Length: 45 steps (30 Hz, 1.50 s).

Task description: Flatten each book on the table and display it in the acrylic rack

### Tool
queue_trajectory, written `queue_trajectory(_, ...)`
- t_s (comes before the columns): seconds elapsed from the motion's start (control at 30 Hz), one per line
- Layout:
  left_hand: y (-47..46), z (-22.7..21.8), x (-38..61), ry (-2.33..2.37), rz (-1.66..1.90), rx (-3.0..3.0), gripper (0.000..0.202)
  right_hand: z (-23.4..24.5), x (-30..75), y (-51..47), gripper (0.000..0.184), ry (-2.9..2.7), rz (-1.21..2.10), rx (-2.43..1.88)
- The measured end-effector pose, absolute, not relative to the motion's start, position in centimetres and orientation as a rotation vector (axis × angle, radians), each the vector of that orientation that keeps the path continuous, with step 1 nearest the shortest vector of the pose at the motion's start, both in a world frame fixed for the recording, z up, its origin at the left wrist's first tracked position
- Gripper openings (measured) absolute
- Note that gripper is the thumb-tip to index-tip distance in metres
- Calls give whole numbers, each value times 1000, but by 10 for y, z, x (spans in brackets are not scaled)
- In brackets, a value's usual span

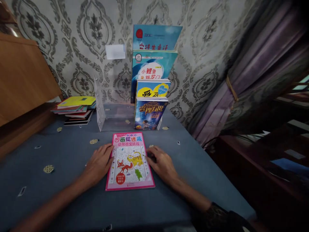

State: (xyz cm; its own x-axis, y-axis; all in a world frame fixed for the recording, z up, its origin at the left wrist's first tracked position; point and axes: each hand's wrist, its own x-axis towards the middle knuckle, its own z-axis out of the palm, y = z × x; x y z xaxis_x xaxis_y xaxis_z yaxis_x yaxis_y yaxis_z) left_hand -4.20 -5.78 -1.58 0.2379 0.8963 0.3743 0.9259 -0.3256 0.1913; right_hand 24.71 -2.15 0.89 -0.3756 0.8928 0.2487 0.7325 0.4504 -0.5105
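Observation:
A pink-bordered children's picture book (130, 161) with a fox and a striped cat on its cover lies face up on the blue-grey table. My left hand (98, 162) grips its left edge, with the thumb against the border. On the opposite side my right hand (163, 162) has its thumb at the right edge and its fingers curled. Just behind the book stands a clear acrylic rack (100, 106). Its right side holds several upright books in tiers, with a dark blue book (149, 114) in front and a tall teal book (156, 35) at the back.
To the left of the rack lies a stack of books (77, 108) with a yellow one on top. A wooden cabinet (24, 77) borders the table's left side. Patterned wallpaper rises behind, with a white paper slip (115, 52) above the rack. A purple curtain (224, 83) hangs at right.

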Motion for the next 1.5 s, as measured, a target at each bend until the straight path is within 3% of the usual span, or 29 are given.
queue_trajectory(0.17,-50,-19,-38,-1706,-485,-2456,42,0,240,-13,25,-2287,377,-1246)
queue_trajectory(0.53,-6,-17,-40,-1699,-512,-2489,47,-15,231,2,34,-2270,377,-1119)
queue_trajectory(1.5,57,-5,44,-1230,-533,-2830,41,-4,234,-2,39,-2240,451,-1105)
